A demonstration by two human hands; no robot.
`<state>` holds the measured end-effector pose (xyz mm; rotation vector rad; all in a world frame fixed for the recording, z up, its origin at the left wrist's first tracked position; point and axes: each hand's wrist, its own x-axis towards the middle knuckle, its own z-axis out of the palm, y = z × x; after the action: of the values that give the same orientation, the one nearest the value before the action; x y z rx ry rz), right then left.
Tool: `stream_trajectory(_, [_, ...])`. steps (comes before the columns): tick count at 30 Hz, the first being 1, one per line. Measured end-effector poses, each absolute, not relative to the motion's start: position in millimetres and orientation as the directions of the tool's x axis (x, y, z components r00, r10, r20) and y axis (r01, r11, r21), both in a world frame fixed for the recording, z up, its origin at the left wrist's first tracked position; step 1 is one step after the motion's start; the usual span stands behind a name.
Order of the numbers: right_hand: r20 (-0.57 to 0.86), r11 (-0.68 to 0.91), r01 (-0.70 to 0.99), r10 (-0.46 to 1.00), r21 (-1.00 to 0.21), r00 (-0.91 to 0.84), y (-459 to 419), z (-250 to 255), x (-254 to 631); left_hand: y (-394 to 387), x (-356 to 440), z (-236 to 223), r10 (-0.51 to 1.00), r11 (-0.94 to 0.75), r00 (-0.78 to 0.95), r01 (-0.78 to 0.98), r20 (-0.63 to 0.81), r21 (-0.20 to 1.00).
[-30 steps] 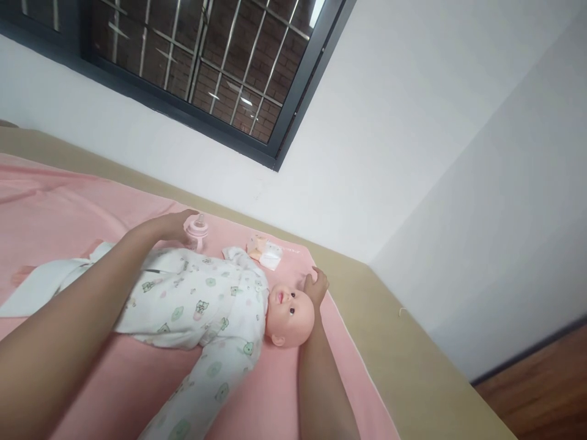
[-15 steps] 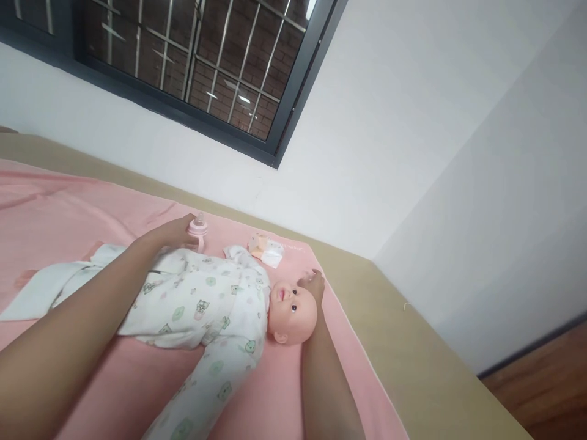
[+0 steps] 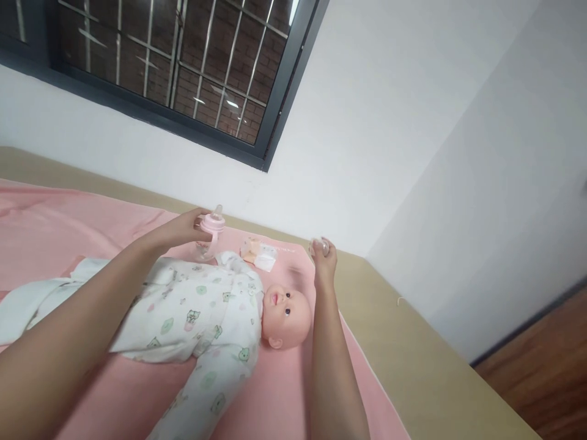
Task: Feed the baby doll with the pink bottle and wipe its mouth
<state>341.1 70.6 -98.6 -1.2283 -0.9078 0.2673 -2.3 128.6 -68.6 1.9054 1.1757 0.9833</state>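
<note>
A baby doll [image 3: 279,308] in a white printed sleepsuit lies on its back on a pink blanket [image 3: 55,220], head to the right. My left hand [image 3: 181,229] is closed round a pink baby bottle [image 3: 208,235] and holds it lifted above the doll's chest. My right hand [image 3: 324,260] is raised beyond the doll's head, fingers pinched on a small clear cap [image 3: 319,245].
A small white and peach packet [image 3: 259,253] lies on the blanket past the doll's shoulder. The blanket covers a tan mattress [image 3: 413,360] that runs along a white wall under a barred window [image 3: 160,67]. Wooden floor [image 3: 541,366] shows at the right.
My left hand has lifted the pink bottle off the blanket. My right hand has left the doll's head and risen, now pinching a small clear cap.
</note>
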Motion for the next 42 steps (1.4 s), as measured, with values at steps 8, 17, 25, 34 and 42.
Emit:
stream_trajectory(8, [0.687,0.644,0.241,0.702,-0.726,0.190,9.5,-23.4,250.6,73.2,42.9,-47.6,0.812,-0.524,0.454,0.291,0.366,0.801])
stream_trajectory(17, [0.648,0.601,0.401,0.761,-0.691,-0.023,-4.4,-27.6,224.4,27.8,57.8,-35.6,0.731,-0.651,0.523,0.345,0.438,0.676])
stream_trajectory(25, [0.563,0.542,0.300,0.826,-0.785,-0.017,-4.0,-35.3,211.8,28.0,57.3,-33.3,0.739,-0.648,0.501,0.348,0.450,0.677])
stream_trajectory(34, [0.595,0.547,0.288,0.797,-0.786,0.110,-2.7,-33.2,213.2,20.3,58.6,-35.5,0.710,-0.699,0.475,0.384,0.521,0.603])
stream_trajectory(42, [0.636,0.469,0.447,0.676,-0.761,0.373,9.1,-28.9,285.1,-23.8,23.2,-13.0,0.481,-0.785,0.766,0.161,0.426,0.598])
